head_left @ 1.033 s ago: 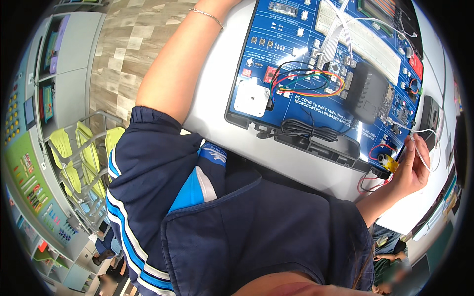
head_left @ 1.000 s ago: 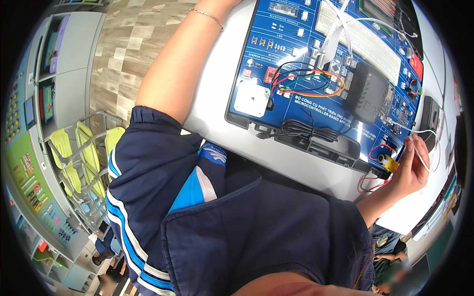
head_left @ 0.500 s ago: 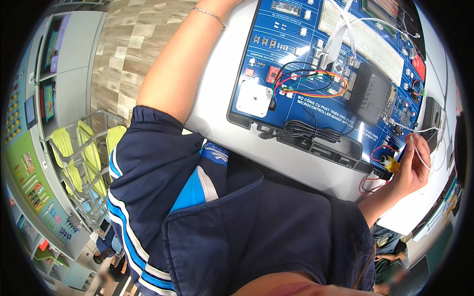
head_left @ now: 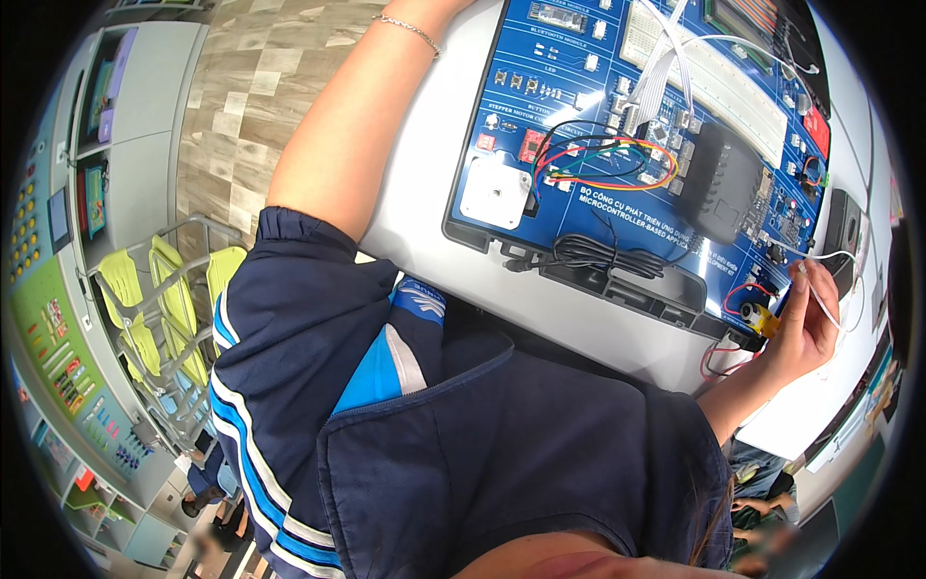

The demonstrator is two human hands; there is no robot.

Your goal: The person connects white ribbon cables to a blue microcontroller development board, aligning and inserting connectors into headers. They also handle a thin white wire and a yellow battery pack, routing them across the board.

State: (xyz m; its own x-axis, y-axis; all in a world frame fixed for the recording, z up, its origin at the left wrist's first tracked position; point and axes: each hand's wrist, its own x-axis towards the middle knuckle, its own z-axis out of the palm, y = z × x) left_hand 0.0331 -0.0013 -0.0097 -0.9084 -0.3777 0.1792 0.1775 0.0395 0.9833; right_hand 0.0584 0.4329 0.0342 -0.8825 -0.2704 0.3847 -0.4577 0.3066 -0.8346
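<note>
My right hand (head_left: 808, 326) is at the right edge of the blue circuit board (head_left: 540, 96), its thumb and fingers pinched around the end of a thin white cable (head_left: 828, 311). Just beside it on the board's near right corner are a small yellow motor (head_left: 762, 318) and red wires. My left arm stretches up past the board's left side; only the wrist with a chain bracelet (head_left: 410, 31) shows, and the hand lies beyond the upper edge. Coloured jumper wires (head_left: 617, 179) loop over the board near a white square stepper motor (head_left: 494, 193).
A white breadboard (head_left: 733, 106) and a dark box-shaped part (head_left: 721, 183) sit on the board. A coiled black cable (head_left: 608, 256) lies along the case's near edge. The white table (head_left: 415, 193) carries the case. Green chairs (head_left: 164, 299) stand at left; other people are behind.
The white cable's loop beside my right hand has shifted slightly, with the fingers still pinched on it. My left arm stays in place.
</note>
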